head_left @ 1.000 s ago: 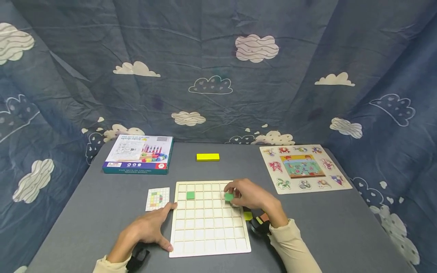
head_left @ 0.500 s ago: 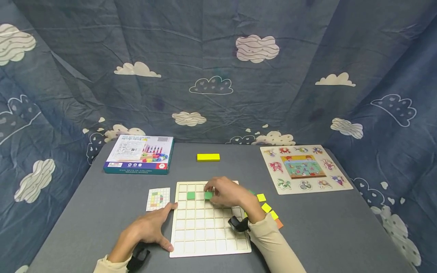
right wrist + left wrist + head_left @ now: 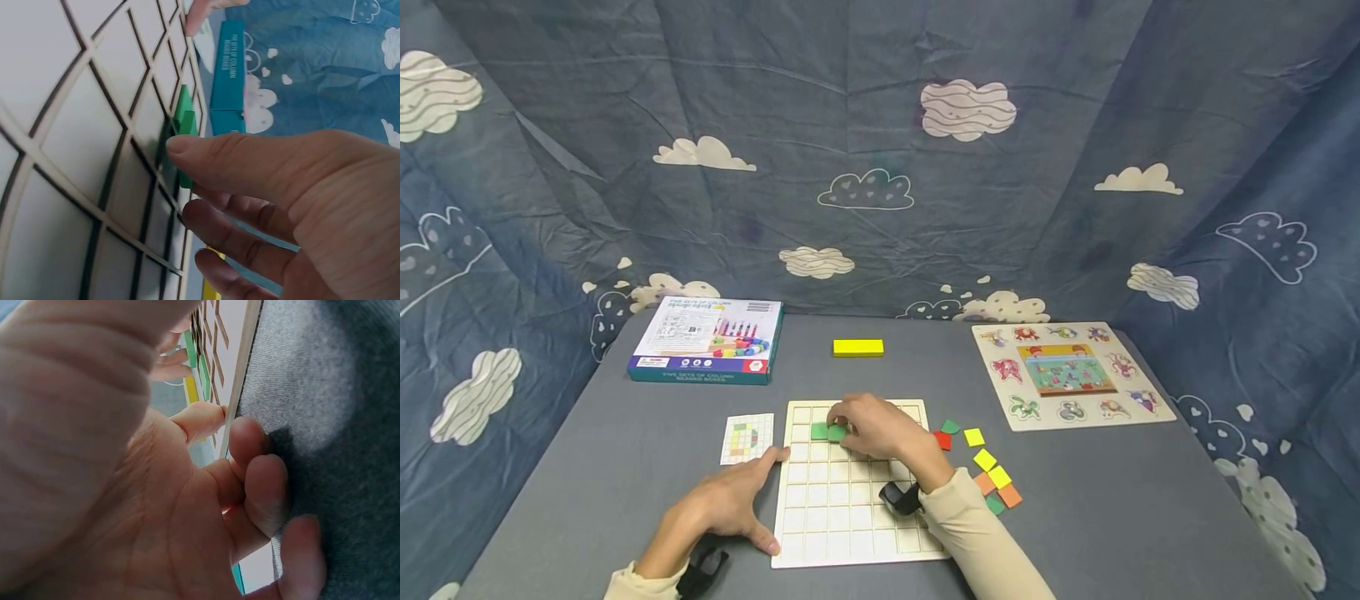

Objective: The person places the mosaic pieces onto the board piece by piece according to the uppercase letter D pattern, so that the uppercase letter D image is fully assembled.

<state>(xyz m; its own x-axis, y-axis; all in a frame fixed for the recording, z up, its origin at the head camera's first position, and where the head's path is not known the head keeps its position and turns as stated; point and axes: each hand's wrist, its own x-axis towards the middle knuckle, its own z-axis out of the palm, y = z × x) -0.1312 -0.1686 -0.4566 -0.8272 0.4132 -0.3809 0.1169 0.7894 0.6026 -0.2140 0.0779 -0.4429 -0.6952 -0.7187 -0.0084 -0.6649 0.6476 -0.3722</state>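
A: How far along?
B: Early, I'd judge. One green tile [image 3: 818,431] lies far left on the board [image 3: 817,518]; the right hand [image 3: 877,429] pinches a second tile [image 3: 836,434] just right of it.
A: Left hand [image 3: 727,500]?
B: Spread along the board's left edge, near the card [image 3: 762,446].
A: Remaining?
B: Apparently the loose tiles [image 3: 985,459], right.

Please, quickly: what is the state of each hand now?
Left hand: open, touching the edge of the pale gridded wooden board.
Right hand: closed, holding a green square tile.
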